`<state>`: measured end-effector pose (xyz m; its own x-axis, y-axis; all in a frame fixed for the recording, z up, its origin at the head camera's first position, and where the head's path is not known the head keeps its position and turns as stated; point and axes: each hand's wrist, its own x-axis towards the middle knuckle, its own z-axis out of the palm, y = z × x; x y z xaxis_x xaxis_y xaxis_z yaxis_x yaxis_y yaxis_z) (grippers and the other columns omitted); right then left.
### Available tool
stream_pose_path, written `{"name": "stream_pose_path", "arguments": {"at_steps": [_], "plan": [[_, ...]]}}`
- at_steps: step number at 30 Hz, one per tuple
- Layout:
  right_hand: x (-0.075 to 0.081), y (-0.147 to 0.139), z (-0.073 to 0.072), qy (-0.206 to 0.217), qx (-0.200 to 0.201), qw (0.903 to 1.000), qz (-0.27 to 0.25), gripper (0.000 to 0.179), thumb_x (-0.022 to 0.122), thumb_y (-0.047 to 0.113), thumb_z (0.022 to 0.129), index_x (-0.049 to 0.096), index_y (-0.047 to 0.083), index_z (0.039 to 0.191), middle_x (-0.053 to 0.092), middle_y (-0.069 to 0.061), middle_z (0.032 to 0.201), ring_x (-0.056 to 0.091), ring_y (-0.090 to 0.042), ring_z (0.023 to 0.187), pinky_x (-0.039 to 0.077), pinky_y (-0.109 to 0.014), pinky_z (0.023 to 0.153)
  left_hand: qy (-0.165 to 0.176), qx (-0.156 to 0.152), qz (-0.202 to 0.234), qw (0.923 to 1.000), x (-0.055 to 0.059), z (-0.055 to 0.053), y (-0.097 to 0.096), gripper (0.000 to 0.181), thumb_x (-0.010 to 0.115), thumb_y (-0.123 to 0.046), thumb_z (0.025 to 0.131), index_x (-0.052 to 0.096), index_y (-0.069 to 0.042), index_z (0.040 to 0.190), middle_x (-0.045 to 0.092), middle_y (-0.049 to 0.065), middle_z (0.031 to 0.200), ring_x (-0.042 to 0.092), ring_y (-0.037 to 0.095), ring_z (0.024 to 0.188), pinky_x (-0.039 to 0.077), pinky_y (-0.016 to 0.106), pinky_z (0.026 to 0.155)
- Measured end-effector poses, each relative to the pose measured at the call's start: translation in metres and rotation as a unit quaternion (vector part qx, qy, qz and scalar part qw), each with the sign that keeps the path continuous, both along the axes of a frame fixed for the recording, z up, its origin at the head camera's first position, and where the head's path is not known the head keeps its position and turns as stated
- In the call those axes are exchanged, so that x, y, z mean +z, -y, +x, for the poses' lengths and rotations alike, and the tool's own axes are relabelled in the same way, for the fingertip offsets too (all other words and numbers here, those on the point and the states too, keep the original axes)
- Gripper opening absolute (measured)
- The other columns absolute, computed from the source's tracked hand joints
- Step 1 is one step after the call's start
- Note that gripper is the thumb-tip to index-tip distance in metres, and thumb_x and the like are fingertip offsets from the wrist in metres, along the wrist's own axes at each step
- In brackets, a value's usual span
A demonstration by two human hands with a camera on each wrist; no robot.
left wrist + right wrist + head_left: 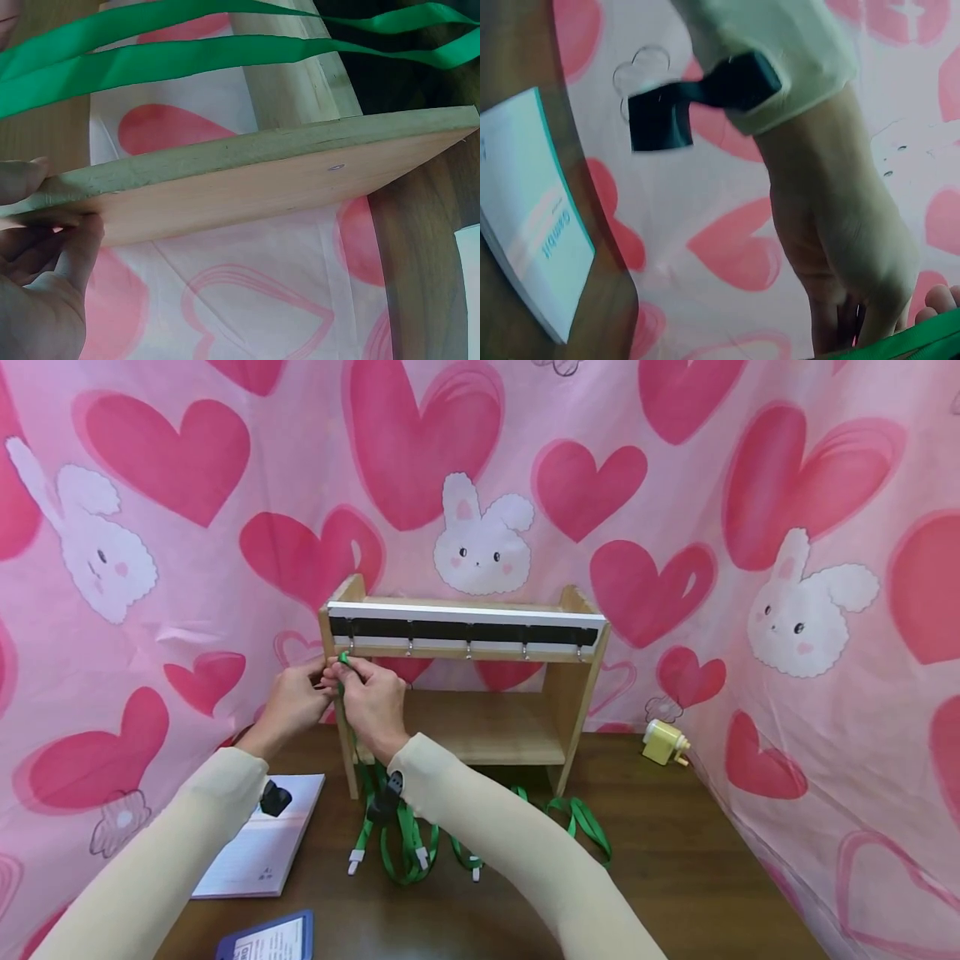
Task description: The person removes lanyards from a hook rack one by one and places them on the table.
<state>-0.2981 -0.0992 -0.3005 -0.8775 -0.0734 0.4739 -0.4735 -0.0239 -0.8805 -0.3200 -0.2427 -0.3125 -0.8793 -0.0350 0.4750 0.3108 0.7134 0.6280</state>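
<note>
My right hand (371, 697) pinches a green lanyard (344, 657) just below the leftmost metal hook (351, 644) on the wooden shelf's front rail. The two strands of its strap (187, 64) run across the left wrist view, in front of the shelf. At the shelf's left side panel (240, 176), my left hand (45, 300) grips the edge, one fingertip on the front and others against the outer face. Seen from above, my left hand (296, 697) is right beside the right fingertips. More green lanyards (408, 839) with white clips lie under and before the shelf.
Several more hooks line the black strip (468, 631). A white notebook (262, 835) lies at left, a blue-framed badge holder (270, 937) at the front edge of view. Back right stands a small yellow device with a crank (663, 743). Pink heart-patterned cloth (675, 485) hangs around the table.
</note>
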Motion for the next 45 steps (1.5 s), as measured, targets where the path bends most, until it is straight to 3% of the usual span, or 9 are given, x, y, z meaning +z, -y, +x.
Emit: {"name": "stream_pose_path", "arguments": {"at_steps": [6,11,14,16,19,22,32,39,45], "plan": [[-0.003,0.003,0.017,0.049,0.039,0.9965,-0.056,0.019,0.069,0.023,0.096,0.080,0.012,0.107,0.080,-0.004,0.091,0.078,-0.012,0.080,0.065,-0.027,0.072,0.005,0.006,-0.002,1.0000,-0.005,0.002,0.002,0.019,0.064,-0.007,0.090,0.070,-0.003,0.108,0.063,0.014,0.078,0.051,0.019,0.061,0.044,0.025,0.046],[-0.006,0.003,0.038,0.051,0.098,0.9902,-0.086,0.019,0.069,0.018,0.096,0.079,0.006,0.107,0.080,-0.013,0.093,0.079,-0.018,0.084,0.065,-0.027,0.074,-0.038,0.008,-0.028,0.9989,-0.003,0.005,0.003,0.015,0.067,-0.007,0.091,0.069,0.000,0.104,0.064,0.016,0.076,0.052,0.025,0.068,0.042,0.024,0.052],[-0.007,-0.001,0.051,0.059,0.134,0.9850,-0.092,0.020,0.068,0.016,0.096,0.078,0.003,0.108,0.079,-0.017,0.096,0.079,-0.016,0.083,0.064,-0.027,0.078,-0.044,-0.009,-0.026,0.9987,0.000,0.006,0.000,0.027,0.071,-0.015,0.093,0.070,0.000,0.115,0.074,0.021,0.092,0.065,0.033,0.081,0.057,0.030,0.066],[-0.010,-0.004,0.058,0.072,0.159,0.9804,-0.092,0.021,0.068,0.016,0.097,0.077,0.002,0.110,0.079,-0.019,0.098,0.079,-0.015,0.083,0.064,-0.028,0.079,-0.033,-0.020,-0.012,0.9992,0.000,0.006,-0.001,0.032,0.072,-0.019,0.094,0.069,-0.001,0.121,0.075,0.024,0.106,0.071,0.039,0.093,0.064,0.042,0.079],[-0.016,-0.008,0.068,0.097,0.194,0.9719,-0.092,0.021,0.067,0.015,0.097,0.076,0.002,0.112,0.078,-0.020,0.102,0.079,-0.017,0.087,0.064,-0.030,0.083,-0.014,-0.025,0.007,0.9996,0.000,0.006,-0.002,0.038,0.073,-0.020,0.094,0.066,-0.002,0.127,0.072,0.026,0.119,0.072,0.044,0.105,0.061,0.055,0.089],[-0.024,-0.011,0.077,0.121,0.217,0.9645,-0.089,0.022,0.067,0.016,0.097,0.076,0.003,0.113,0.078,-0.018,0.105,0.079,-0.020,0.091,0.063,-0.031,0.086,0.004,-0.023,0.019,0.9996,-0.002,0.005,-0.002,0.045,0.071,-0.021,0.095,0.062,-0.004,0.136,0.069,0.025,0.127,0.070,0.046,0.111,0.059,0.057,0.089],[-0.063,-0.013,0.094,0.160,0.241,0.9526,-0.094,0.026,0.066,0.017,0.098,0.074,0.000,0.115,0.075,-0.027,0.110,0.078,-0.030,0.098,0.063,-0.032,0.086,0.003,-0.029,0.021,0.9993,-0.006,-0.002,-0.001,0.045,0.071,-0.018,0.095,0.061,-0.006,0.138,0.068,0.023,0.129,0.069,0.045,0.114,0.059,0.055,0.089],[-0.093,-0.009,0.100,0.187,0.257,0.9408,-0.117,0.026,0.067,0.011,0.097,0.072,-0.008,0.114,0.070,-0.037,0.110,0.071,-0.050,0.104,0.063,-0.035,0.084,0.021,-0.013,0.003,0.9997,-0.006,-0.001,-0.001,0.050,0.070,-0.023,0.096,0.058,-0.007,0.142,0.067,0.024,0.132,0.069,0.045,0.114,0.059,0.055,0.088],[-0.119,-0.002,0.098,0.222,0.234,0.9359,-0.141,0.022,0.067,0.008,0.096,0.074,-0.008,0.110,0.069,-0.039,0.109,0.070,-0.052,0.101,0.064,-0.038,0.084,0.020,-0.012,0.003,0.9997,-0.003,0.000,-0.001,0.051,0.070,-0.024,0.096,0.058,-0.006,0.142,0.066,0.026,0.133,0.068,0.046,0.115,0.058,0.055,0.090]]}}
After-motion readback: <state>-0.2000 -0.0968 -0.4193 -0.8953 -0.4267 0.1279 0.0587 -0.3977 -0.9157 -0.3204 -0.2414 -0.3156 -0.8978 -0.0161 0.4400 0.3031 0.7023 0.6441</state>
